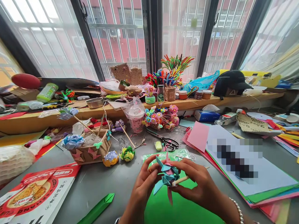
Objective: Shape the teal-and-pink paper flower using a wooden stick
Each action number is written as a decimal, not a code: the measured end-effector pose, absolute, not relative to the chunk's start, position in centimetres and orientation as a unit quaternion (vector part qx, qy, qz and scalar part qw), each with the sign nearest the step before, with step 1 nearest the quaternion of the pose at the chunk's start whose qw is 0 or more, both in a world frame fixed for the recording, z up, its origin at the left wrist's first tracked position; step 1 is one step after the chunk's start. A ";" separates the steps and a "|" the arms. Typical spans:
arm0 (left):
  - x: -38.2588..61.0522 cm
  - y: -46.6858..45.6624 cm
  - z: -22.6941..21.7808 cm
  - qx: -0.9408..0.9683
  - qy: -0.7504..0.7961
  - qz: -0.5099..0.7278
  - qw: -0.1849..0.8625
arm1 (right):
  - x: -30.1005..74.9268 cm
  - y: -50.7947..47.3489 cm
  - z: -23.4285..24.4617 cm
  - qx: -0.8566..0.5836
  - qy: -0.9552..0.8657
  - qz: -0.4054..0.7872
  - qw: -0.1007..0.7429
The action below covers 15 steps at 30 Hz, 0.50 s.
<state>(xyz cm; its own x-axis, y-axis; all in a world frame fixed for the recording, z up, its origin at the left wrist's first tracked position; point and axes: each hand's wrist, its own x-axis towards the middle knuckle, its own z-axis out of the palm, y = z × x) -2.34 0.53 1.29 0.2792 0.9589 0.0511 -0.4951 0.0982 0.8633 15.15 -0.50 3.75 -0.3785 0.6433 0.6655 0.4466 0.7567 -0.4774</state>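
Note:
Between my two hands is a folded paper flower (168, 174) with pointed blue and pink petals. My left hand (146, 179) curls round its left side, with a ring on one finger. On the other side my right hand (196, 180) pinches the flower and a thin pale wooden stick (183, 179), which lies across the flower's lower right. Where the stick meets the paper is partly covered by fingers. Below both hands lies a green paper sheet (177, 208). A folded green paper strip (99, 208) rests to the left of my left hand.
Black scissors (169, 143) lie beyond my hands. At left stands a cardboard box (93, 152) with paper flowers around it. Stacked coloured paper (263, 168) covers the right side. A cup (135, 119) and crocheted flowers (161, 118) stand before the cluttered ledge (112, 112).

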 end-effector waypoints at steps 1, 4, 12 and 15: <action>-2.5 0.4 1.4 0.433 0.264 0.529 0.681 | 15.3 -0.4 3.7 -0.335 -0.821 0.100 0.452; -3.2 0.4 1.2 0.512 0.225 0.518 0.647 | 15.7 -0.2 3.6 -0.346 -0.821 0.086 0.446; -4.5 -0.2 1.3 0.646 0.318 0.421 0.552 | 15.9 0.1 3.1 -0.357 -0.829 0.057 0.426; -4.0 0.0 1.2 0.657 0.321 0.423 0.535 | 15.7 0.1 3.0 -0.362 -0.832 0.055 0.417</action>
